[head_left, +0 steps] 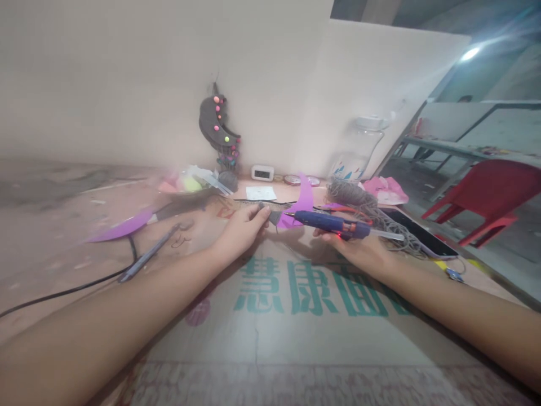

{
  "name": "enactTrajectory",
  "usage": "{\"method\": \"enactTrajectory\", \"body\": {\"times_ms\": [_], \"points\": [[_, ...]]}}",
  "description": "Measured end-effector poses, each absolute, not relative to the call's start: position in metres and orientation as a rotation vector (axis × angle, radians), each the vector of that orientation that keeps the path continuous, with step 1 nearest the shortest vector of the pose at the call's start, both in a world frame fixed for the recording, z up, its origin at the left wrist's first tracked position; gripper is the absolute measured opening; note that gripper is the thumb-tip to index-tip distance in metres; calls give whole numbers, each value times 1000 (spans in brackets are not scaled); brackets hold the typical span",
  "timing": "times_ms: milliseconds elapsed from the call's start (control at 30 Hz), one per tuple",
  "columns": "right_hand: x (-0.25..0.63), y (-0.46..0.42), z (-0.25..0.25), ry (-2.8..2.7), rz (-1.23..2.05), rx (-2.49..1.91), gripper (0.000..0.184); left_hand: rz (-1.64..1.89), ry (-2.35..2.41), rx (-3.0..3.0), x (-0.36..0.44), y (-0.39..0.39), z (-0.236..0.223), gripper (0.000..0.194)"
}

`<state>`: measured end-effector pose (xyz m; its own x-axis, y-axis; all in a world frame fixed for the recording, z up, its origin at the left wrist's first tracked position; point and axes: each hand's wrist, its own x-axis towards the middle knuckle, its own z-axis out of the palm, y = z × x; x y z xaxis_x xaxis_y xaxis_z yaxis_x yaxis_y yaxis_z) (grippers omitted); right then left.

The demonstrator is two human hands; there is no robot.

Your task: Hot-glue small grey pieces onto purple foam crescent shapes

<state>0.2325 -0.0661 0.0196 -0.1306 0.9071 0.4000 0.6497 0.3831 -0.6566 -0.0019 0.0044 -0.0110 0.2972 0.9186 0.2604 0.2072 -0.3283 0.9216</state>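
Note:
My left hand [246,228] pinches the grey, yarn-wrapped end of a purple crescent-shaped piece [305,197], close to the middle of the view. In my right hand [355,248] is a blue hot glue gun [321,221], with a clear glue stick [387,234] poking out of its back and a small red light lit. The gun's nozzle points left, at the edge of the grey wrapping; whether it touches cannot be made out. Grey yarn [353,193] lies in a loose heap beyond my right hand. My right fingers are partly hidden behind the gun.
A finished-looking grey moon with coloured pompoms [214,121] hangs on the wall. Along the back stand a small digital clock [262,172] and a clear jug [357,149]. Scissors or a similar tool [150,252], a purple cutout [122,225] and a black cable lie left; a phone [418,232] lies right.

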Motion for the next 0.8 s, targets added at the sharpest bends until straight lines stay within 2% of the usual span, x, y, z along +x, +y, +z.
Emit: {"method": "enactTrajectory", "body": {"times_ms": [800], "points": [[238, -59, 11, -1825, 301, -1436, 20, 1060, 1087, 1855, -1, 0, -4, 40]]}}
